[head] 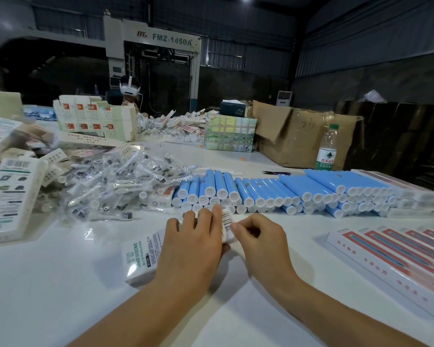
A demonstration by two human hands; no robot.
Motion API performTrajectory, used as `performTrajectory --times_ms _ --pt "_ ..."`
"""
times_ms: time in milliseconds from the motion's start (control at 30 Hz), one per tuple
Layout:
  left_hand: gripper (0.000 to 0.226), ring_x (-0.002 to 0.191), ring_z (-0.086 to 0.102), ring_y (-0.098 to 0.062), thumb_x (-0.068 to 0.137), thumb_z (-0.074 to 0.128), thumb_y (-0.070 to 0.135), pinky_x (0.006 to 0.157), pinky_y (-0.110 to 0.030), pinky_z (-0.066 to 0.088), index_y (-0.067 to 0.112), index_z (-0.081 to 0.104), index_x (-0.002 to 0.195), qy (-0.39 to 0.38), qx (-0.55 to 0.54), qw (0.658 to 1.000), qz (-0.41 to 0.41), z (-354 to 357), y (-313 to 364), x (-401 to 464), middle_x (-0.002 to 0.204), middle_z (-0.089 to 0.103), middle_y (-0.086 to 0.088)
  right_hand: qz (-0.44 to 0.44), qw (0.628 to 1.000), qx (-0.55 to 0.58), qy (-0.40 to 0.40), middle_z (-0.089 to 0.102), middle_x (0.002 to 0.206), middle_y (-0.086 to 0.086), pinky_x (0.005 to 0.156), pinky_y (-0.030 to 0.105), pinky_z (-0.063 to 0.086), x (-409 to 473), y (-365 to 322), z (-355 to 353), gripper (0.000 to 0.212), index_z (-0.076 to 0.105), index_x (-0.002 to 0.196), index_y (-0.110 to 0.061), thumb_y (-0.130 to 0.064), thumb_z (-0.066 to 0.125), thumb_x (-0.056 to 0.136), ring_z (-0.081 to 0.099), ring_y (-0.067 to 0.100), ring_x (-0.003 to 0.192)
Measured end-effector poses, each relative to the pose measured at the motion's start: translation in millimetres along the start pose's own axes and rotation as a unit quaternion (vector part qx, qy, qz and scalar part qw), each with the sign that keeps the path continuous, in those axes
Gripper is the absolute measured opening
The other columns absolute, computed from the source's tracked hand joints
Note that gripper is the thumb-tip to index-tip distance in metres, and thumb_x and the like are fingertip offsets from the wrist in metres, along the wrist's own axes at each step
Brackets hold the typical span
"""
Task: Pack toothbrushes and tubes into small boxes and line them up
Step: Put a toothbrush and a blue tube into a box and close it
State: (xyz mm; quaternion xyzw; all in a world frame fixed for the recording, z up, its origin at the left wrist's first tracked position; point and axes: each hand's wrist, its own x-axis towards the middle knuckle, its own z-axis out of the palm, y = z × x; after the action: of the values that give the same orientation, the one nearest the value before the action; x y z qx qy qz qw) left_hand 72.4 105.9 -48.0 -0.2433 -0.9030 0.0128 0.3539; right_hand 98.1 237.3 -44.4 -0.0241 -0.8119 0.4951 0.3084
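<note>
Left hand [193,242] grip clamps small box [145,259] on counter [60,296]; long axis runs up-right; right hand [257,236] grip pinches its far-end flap, nearer that end.

dim hall, overhead lamp glare on white table [60,284], blurred, bowed edges

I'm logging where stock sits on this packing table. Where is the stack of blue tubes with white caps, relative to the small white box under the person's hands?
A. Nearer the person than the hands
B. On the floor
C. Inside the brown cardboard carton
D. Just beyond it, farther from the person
D: the stack of blue tubes with white caps lies on the white table, just past the small white box that the left hand and right hand hold.
</note>
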Motion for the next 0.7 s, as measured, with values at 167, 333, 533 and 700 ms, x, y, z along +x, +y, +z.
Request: performTrajectory --times_ms 167,333,533,700 --pt "0.078 0.09 0.059 -0.028 0.08 0.066 0.053 0.07 -0.041 0.045 0.004 0.045 0.138 -0.034 -0.01 0.999 0.002 -2.2 3.2 3.2 0.11 0.06 -0.01 0.039 0.996 0.071 -0.023 0.065 0.078 -0.003 0.062 0.009 0.044 5.8 -2.5 -0.8 0.012 0.064 0.081 -0.023 -0.012 0.065 0.086 0.056 -0.001 0.066" --pt "0.07 0.121 0.034 -0.028 0.099 0.024 0.052 0.091 -0.041 0.029 0.011 -0.004 0.149 -0.062 0.003 0.998 0.014 6.1 6.0 -0.2 0.139 0.03 -0.007 0.053 0.994 0.074 -0.057 0.066 0.083 -0.004 0.063 0.013 0.044 4.5 -1.2 -0.6 0.021 0.067 0.08 -0.028 -0.011 0.06 0.089 0.057 -0.001 0.07" --pt "0.052 0.112 0.047 0.001 0.089 0.034 0.06 0.083 -0.016 0.034 0.034 0.04 0.134 0.044 -0.453 0.874 -0.17 -25.9 -18.9 28.4 0.124 0.047 0.016 0.026 0.981 0.181 -0.064 0.059 0.104 -0.006 0.072 0.021 0.044 5.6 -8.2 -2.7 0.021 0.055 0.111 -0.043 -0.028 0.05 0.097 0.054 -0.002 0.08" --pt "0.04 0.074 0.071 -0.014 0.092 0.043 0.052 0.06 -0.032 0.056 0.021 0.06 0.11 0.045 -0.819 0.424 -0.384 -26.0 -22.0 32.5 0.088 0.073 -0.003 -0.004 0.968 0.094 -0.233 0.05 0.11 -0.023 0.064 0.01 0.048 -9.1 -12.4 8.1 0.054 0.04 0.123 -0.06 -0.048 0.059 0.074 0.052 -0.013 0.089"
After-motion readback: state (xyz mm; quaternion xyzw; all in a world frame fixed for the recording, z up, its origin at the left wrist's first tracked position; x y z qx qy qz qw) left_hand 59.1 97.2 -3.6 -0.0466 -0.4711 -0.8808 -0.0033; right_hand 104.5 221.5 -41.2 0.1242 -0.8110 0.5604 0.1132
